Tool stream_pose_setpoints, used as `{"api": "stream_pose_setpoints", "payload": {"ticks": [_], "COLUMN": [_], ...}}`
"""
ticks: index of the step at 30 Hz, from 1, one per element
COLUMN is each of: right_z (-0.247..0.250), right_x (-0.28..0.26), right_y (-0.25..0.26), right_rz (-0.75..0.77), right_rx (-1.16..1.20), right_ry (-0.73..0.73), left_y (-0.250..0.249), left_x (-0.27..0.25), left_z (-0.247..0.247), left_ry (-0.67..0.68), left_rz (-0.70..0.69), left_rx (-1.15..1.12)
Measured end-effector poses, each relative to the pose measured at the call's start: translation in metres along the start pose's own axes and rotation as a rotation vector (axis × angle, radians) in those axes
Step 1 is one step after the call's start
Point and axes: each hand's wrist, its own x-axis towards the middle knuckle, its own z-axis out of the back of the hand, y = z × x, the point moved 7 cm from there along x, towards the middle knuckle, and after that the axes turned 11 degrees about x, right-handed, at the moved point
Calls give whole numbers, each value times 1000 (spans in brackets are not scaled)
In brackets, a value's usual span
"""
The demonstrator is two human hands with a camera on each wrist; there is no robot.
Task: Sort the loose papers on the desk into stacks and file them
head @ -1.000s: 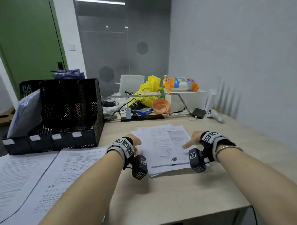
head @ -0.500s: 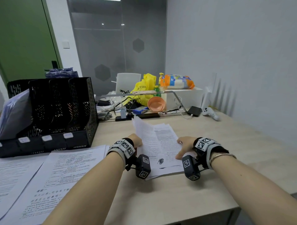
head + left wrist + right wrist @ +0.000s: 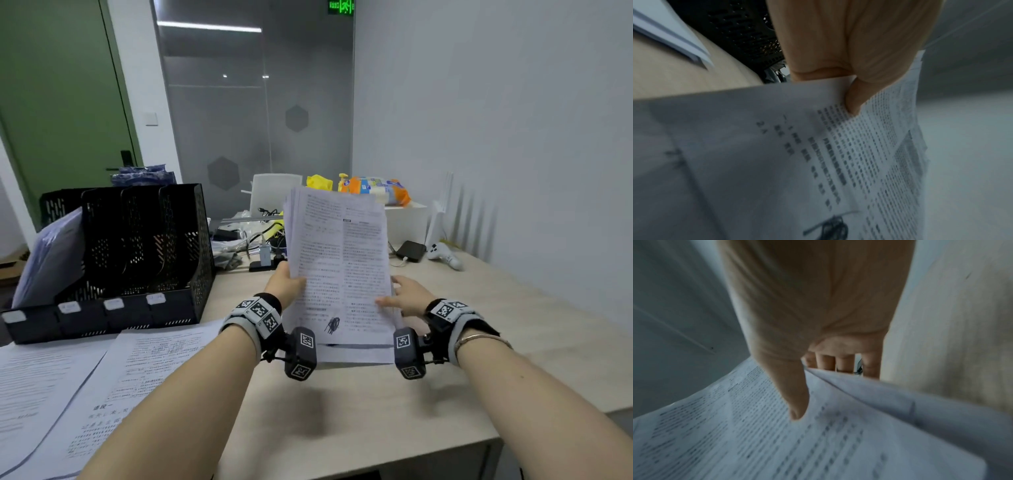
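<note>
You hold a stack of papers [image 3: 337, 267] almost upright above the middle of the desk [image 3: 376, 421], printed side facing you, its bottom edge low over the desktop. Your left hand [image 3: 286, 284] grips the stack's left edge, thumb [image 3: 856, 97] pressed on the front page and fingers behind. Your right hand [image 3: 407, 296] pinches the right edge the same way, thumb [image 3: 795, 394] on the print and fingers [image 3: 838, 361] curled behind the sheets. To the left, more papers [image 3: 102, 387] lie flat on the near part of the desk. Beyond them stands a black file rack [image 3: 137, 253], with a bundle of pages [image 3: 51, 257] leaning in its leftmost slot.
</note>
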Motion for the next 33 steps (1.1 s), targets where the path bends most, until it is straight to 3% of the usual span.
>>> {"api": "stream_pose_setpoints", "payload": {"ticks": [5, 10, 16, 21, 25, 30, 33], "right_z": [3, -13, -20, -24, -39, -35, -35], "right_x": [-25, -47, -48, -45, -39, -36, -34], "right_y": [56, 95, 80, 90, 76, 84, 81], "right_rz": [278, 478, 414, 445, 365, 387, 343], "right_rx": [238, 227, 385, 374, 315, 284, 354], "right_ry": [-141, -190, -215, -247, -196, -267, -205], "left_y": [-20, -44, -23, -1, 11, -3, -2], "left_x": [-8, -20, -20, -19, -11, -6, -4], "left_z": [18, 26, 26, 29, 27, 31, 31], "left_ry": [-138, -297, -309, -291, -240, -260, -244], "left_rz": [-121, -227, -202, -138, -82, -140, -148], "left_rx": [-80, -182, -259, -237, -190, -216, -246]}}
